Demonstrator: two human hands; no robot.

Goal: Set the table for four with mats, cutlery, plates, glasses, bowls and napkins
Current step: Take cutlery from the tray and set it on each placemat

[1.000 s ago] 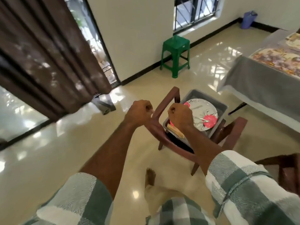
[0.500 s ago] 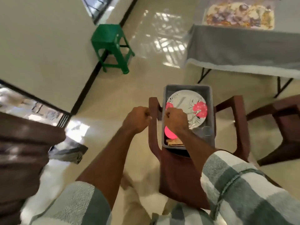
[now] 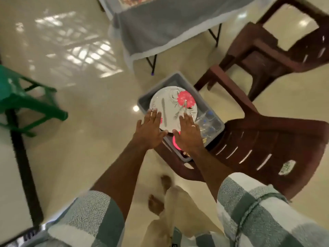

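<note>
A grey tub [image 3: 178, 78] sits on the seat of a brown plastic chair [image 3: 267, 139]. In the tub lies a white plate [image 3: 170, 102] with a red flower, and cutlery [image 3: 181, 107] rests on the plate. Clear glasses [image 3: 208, 123] stand at the tub's right side, and a pink bowl [image 3: 175, 142] shows under my wrist. My left hand [image 3: 150, 130] and my right hand [image 3: 187, 133] are spread flat, fingers straight, just above the near part of the tub. Neither holds anything. The dining table [image 3: 160, 24] with its grey cloth stands beyond.
A green plastic stool [image 3: 23, 102] stands on the floor at the left. A second brown chair [image 3: 277, 50] is at the upper right beside the table. A dark skirting strip [image 3: 25, 161] runs along the left. My bare feet [image 3: 156, 202] stand on the glossy floor below.
Both hands have let go of the chair and opened from fists into flat palms over the tub. The view has swung, so the chair and tub now lie further right.
</note>
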